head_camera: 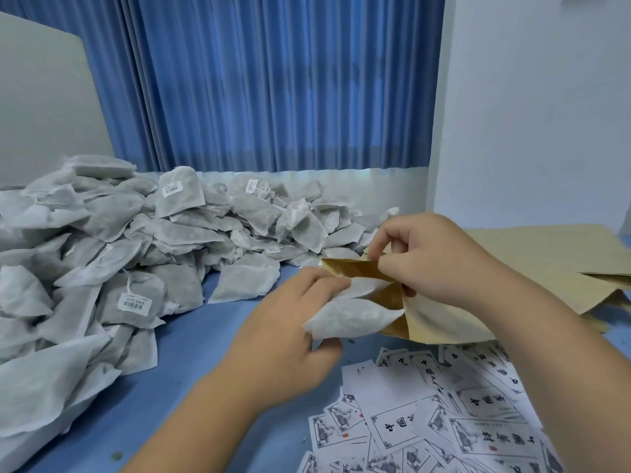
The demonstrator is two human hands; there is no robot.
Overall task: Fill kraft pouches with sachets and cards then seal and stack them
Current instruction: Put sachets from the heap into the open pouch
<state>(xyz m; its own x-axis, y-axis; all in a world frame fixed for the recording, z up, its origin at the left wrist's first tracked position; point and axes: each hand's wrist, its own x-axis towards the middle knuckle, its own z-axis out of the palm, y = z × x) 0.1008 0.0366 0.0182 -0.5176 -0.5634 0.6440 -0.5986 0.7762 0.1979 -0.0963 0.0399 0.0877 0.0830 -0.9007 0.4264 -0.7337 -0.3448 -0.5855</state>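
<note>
A kraft pouch (440, 322) lies open-mouthed above the blue table, its mouth facing left. My right hand (433, 254) pinches the pouch's upper lip and holds the mouth apart. My left hand (290, 322) grips white sachets (351, 317) whose right ends sit inside the pouch mouth. A large heap of grey-white sachets (112, 254) covers the left and back of the table. Printed cards (440, 418) lie scattered at the front right, under my right forearm.
A stack of flat kraft pouches (553, 257) lies at the right, behind my right hand. Blue curtains hang behind the table, and a white wall stands on the right. Bare blue tabletop (191, 349) shows between the sachet heap and the cards.
</note>
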